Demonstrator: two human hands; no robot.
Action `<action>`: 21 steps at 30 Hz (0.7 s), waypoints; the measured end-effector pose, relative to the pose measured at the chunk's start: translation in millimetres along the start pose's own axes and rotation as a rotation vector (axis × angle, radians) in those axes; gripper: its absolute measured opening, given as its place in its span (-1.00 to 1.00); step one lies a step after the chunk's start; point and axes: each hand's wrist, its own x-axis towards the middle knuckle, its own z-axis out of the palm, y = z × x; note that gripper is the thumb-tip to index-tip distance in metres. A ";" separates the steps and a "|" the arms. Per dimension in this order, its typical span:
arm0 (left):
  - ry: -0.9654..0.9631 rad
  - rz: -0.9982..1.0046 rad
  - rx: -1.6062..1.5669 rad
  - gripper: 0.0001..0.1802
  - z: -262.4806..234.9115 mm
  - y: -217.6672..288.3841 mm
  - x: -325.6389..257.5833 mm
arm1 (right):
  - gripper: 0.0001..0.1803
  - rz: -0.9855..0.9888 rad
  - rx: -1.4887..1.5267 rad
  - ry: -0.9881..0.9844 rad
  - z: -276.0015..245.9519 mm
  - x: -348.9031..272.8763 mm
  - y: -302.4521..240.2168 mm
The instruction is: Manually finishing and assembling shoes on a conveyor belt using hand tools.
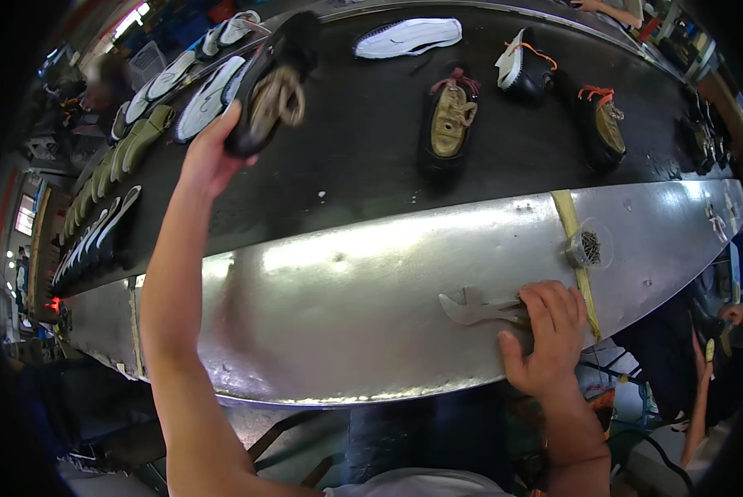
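My left hand [214, 149], raised at the far left over the dark belt, grips a black shoe upper on a last [265, 103]. A beige cord loop hangs from its underside, and motion blurs it slightly. On the metal table, my right hand [547, 335] has its fingers curled over the handles of shoe-lasting pincers [475, 309]. The pincers lie flat, with their curved metal head pointing left. Just beyond that hand, a small clear cup of nails [587, 248] sits on the table.
Several lasted shoes stand on the black belt [346, 166], including one with pink laces [449, 124] and others with orange ties. A white sole [408, 38] lies at the back. Rows of white and olive pieces [144, 141] line the left. Another person's arm [698, 406] shows at right.
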 end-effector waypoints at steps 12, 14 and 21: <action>-0.653 0.253 0.562 -0.59 111.5 -48.3 -67.6 | -0.55 -0.010 -0.005 0.080 5.3 3.2 -4.8; -0.491 0.347 0.376 -0.59 119.3 -55.7 -40.1 | -0.56 0.003 0.003 0.054 2.9 5.1 -4.6; 1.010 0.138 1.381 0.13 -44.5 -50.7 178.2 | -0.52 0.022 0.019 -0.007 2.8 6.7 -4.5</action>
